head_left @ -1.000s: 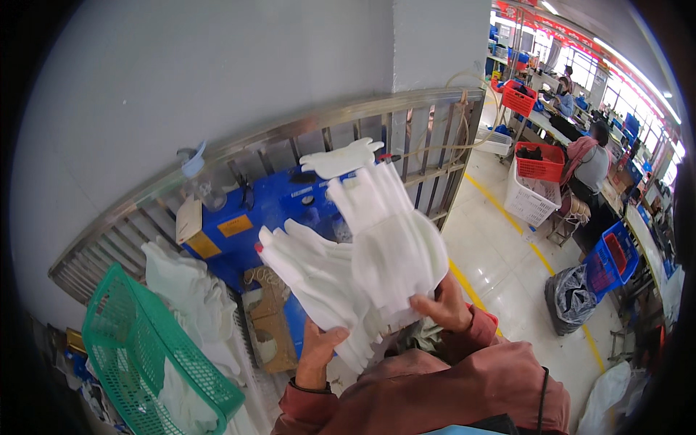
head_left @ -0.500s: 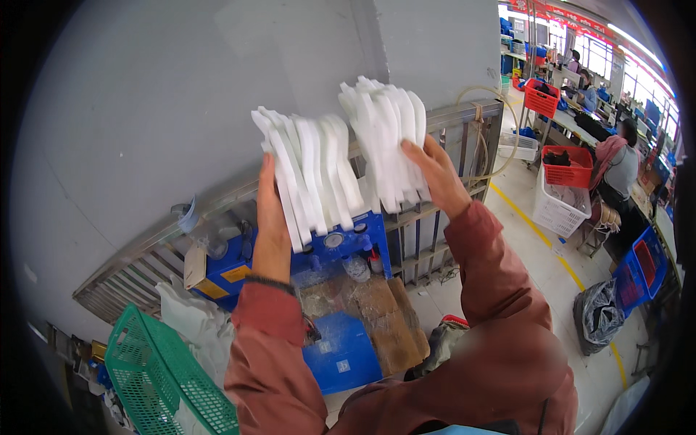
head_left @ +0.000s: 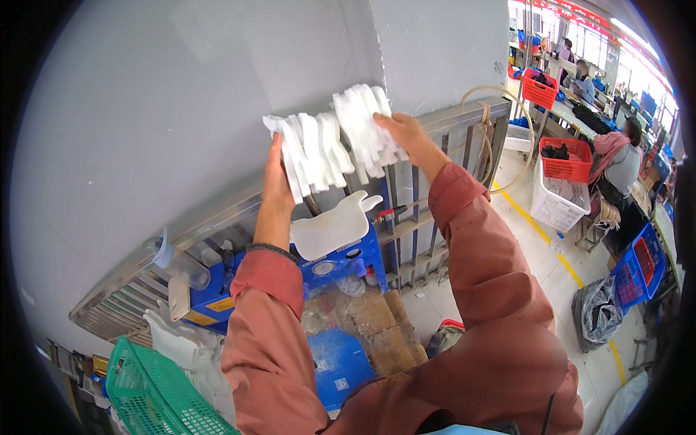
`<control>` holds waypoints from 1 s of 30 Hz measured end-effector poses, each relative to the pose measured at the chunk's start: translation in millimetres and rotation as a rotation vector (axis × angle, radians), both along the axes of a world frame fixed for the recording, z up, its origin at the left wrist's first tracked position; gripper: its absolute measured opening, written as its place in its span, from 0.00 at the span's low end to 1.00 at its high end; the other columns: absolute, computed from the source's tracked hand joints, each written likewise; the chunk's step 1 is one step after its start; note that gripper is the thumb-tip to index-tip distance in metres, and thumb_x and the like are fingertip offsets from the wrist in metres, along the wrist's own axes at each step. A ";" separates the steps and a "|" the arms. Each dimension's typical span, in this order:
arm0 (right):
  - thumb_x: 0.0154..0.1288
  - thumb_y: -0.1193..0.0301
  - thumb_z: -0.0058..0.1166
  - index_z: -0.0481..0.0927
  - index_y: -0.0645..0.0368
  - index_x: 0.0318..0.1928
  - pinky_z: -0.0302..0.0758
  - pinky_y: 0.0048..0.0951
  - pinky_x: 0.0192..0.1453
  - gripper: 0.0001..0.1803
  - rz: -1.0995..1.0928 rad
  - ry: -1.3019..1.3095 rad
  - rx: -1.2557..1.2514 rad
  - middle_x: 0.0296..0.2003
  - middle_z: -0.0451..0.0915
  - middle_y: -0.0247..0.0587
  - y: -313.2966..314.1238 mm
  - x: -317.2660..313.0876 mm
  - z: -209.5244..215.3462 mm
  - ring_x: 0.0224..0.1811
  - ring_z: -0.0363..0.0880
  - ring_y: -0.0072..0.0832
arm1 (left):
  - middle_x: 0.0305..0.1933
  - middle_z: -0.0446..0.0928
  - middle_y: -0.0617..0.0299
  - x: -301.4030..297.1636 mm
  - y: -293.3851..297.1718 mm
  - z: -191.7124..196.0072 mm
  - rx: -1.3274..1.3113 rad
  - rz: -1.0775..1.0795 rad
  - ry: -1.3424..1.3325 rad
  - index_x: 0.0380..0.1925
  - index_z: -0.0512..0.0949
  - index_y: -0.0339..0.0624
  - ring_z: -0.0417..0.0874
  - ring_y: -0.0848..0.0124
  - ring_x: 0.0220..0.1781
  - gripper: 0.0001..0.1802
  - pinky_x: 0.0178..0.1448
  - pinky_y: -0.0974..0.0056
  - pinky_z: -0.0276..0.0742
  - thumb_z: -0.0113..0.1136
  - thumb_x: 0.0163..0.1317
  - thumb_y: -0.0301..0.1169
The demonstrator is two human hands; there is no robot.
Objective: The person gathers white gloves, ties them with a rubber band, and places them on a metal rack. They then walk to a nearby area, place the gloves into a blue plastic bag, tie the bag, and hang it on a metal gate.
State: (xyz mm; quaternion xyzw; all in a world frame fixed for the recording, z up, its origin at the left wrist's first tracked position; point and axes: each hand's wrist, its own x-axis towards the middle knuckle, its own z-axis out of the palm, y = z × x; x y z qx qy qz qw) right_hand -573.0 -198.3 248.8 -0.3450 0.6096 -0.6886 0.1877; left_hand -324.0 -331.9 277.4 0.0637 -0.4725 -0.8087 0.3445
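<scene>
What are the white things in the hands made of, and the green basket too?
The white gloves look like soft knitted cloth, matte: their fingers flop and bend in the stack between the left hand and right hand. The green basket looks like hard, slightly shiny plastic, moulded as an open mesh.

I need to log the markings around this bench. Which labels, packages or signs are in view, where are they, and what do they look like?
Yellow rectangular label: lower left face of the blue machine.
Small white square label: on the blue flat panel below.
Clear plastic wrapped package: under the machine, beside brown cardboard.
Red banner strip: along the ceiling, top right.
</scene>
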 end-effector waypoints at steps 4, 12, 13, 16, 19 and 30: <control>0.63 0.51 0.67 0.83 0.72 0.52 0.80 0.32 0.41 0.33 -0.059 -0.004 0.000 0.40 0.86 0.48 1.7 -7.2 15.8 0.39 0.84 0.30 | 0.64 0.78 0.54 -11.0 -20.4 -7.7 -0.037 0.026 -0.153 0.67 0.71 0.41 0.82 0.61 0.61 0.40 0.63 0.53 0.80 0.56 0.69 0.62; 0.66 0.48 0.63 0.76 0.69 0.64 0.79 0.31 0.50 0.39 -0.327 0.436 0.170 0.47 0.85 0.53 29.0 7.6 12.2 0.48 0.83 0.32 | 0.44 0.84 0.49 28.5 -33.3 25.8 -0.741 0.566 -0.993 0.57 0.79 0.30 0.88 0.63 0.36 0.40 0.31 0.63 0.86 0.62 0.65 0.60; 0.67 0.48 0.63 0.74 0.68 0.67 0.79 0.31 0.51 0.40 -0.338 0.440 0.123 0.49 0.84 0.54 32.1 10.9 10.7 0.50 0.83 0.33 | 0.44 0.84 0.49 30.8 -31.0 25.6 -0.819 0.614 -0.972 0.56 0.79 0.28 0.88 0.63 0.38 0.39 0.30 0.64 0.86 0.62 0.65 0.59; 0.64 0.43 0.62 0.67 0.67 0.72 0.75 0.40 0.63 0.48 -0.314 0.495 0.044 0.57 0.80 0.63 51.9 21.3 2.3 0.61 0.80 0.45 | 0.46 0.83 0.50 34.2 -20.8 15.8 -0.575 0.562 -0.718 0.56 0.80 0.31 0.88 0.64 0.40 0.33 0.34 0.63 0.88 0.64 0.67 0.52; 0.64 0.45 0.62 0.66 0.68 0.72 0.73 0.42 0.66 0.47 -0.261 0.556 0.061 0.59 0.78 0.65 60.5 30.7 1.1 0.64 0.78 0.48 | 0.49 0.81 0.53 31.0 -16.3 5.9 -0.466 0.403 -0.586 0.56 0.77 0.31 0.84 0.67 0.46 0.30 0.42 0.64 0.87 0.63 0.70 0.49; 0.64 0.52 0.64 0.59 0.68 0.75 0.75 0.39 0.64 0.49 -0.225 0.403 0.040 0.57 0.80 0.62 56.1 51.5 -0.9 0.59 0.81 0.51 | 0.55 0.78 0.45 14.1 -34.9 -13.6 -0.373 0.394 -0.445 0.70 0.64 0.27 0.85 0.63 0.48 0.42 0.49 0.60 0.87 0.68 0.67 0.45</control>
